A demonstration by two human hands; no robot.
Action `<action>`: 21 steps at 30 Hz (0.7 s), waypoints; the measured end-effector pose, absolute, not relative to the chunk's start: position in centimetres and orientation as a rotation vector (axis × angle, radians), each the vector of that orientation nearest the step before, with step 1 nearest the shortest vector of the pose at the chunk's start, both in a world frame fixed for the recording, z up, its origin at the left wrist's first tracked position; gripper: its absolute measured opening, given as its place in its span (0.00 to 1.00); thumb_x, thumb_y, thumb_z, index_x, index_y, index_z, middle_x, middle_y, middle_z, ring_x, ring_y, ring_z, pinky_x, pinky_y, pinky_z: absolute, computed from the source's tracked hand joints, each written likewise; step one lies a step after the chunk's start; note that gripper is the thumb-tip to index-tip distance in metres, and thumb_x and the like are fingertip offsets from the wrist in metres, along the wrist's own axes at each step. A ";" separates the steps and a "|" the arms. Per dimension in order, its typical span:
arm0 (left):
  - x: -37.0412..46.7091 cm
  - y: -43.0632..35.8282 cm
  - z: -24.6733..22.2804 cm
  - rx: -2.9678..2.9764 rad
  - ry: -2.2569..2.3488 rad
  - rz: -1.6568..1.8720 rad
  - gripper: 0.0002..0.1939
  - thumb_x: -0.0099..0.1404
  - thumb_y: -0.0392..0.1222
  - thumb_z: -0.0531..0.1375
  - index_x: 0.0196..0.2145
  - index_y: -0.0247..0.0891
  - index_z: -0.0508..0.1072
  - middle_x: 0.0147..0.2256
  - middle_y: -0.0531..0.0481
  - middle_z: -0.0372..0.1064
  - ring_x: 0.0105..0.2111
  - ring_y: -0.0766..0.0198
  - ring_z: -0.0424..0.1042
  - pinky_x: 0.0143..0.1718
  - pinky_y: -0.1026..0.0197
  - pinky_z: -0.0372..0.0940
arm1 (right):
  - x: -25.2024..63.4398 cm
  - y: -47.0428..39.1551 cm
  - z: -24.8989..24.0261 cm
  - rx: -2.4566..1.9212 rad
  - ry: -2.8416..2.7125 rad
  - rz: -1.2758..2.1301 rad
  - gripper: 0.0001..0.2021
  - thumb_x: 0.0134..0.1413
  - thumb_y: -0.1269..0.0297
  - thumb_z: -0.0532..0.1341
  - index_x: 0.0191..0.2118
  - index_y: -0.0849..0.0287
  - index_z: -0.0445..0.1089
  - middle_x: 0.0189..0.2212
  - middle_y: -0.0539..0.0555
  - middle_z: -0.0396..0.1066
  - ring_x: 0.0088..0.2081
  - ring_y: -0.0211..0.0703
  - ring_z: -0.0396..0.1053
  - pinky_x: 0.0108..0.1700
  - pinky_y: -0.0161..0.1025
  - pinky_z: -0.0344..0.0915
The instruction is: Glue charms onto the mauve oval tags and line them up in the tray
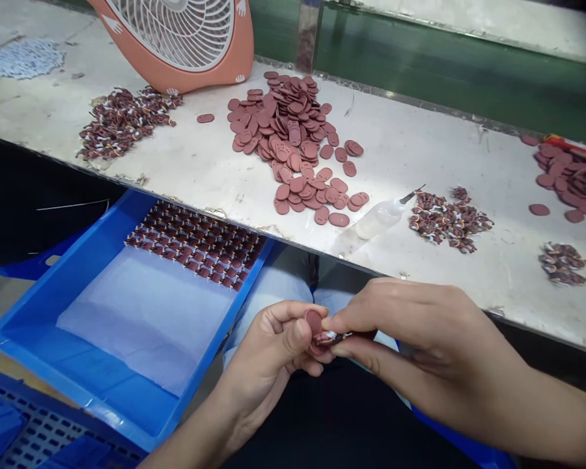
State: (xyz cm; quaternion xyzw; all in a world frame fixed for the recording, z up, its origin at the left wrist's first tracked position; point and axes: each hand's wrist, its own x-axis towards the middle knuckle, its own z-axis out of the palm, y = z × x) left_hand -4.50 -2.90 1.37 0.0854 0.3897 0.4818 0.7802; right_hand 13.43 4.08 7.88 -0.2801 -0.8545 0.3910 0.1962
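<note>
My left hand (278,345) pinches a reddish-brown oval disc (313,320) between thumb and fingers, in front of the table edge. Pressed against the disc is a small brown-and-white figure piece (328,337), which my right hand (390,332) grips with thumb and forefinger. The two hands meet at these parts, and their fingers hide some of them. On the table beyond lies a large heap of similar oval discs (295,130), many with small holes. A small pile of brown figure pieces (446,221) sits to its right, beside a translucent bottle with a thin dark tip (383,215).
A blue tray (97,391) at lower left holds rows of assembled pieces (200,241) and a white sheet (146,319). An orange fan (200,81) stands at the back. More figure pieces (122,124) lie left, with more discs (573,182) at far right.
</note>
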 end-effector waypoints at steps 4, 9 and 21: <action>-4.4 -3.2 2.2 0.171 0.824 1.059 0.16 0.48 0.51 0.74 0.32 0.39 0.82 0.23 0.53 0.74 0.21 0.71 0.71 0.23 0.72 0.66 | 13.8 3.3 8.1 -0.757 -2.436 1.030 0.10 0.62 0.70 0.62 0.48 0.53 0.70 0.36 0.48 0.77 0.34 0.34 0.74 0.39 0.28 0.71; -4.3 -3.2 2.8 0.165 0.764 1.044 0.16 0.47 0.50 0.75 0.32 0.40 0.82 0.21 0.54 0.73 0.20 0.72 0.69 0.22 0.72 0.65 | 14.1 2.7 8.3 -0.762 -2.387 1.027 0.16 0.59 0.73 0.64 0.52 0.51 0.69 0.38 0.51 0.78 0.35 0.38 0.76 0.37 0.30 0.74; -4.4 -3.1 1.9 0.105 0.769 1.067 0.15 0.51 0.50 0.73 0.33 0.38 0.81 0.24 0.53 0.75 0.24 0.71 0.73 0.24 0.72 0.67 | 13.1 4.0 8.2 -0.746 -2.468 0.947 0.08 0.61 0.73 0.62 0.45 0.57 0.72 0.33 0.50 0.76 0.33 0.34 0.74 0.35 0.26 0.72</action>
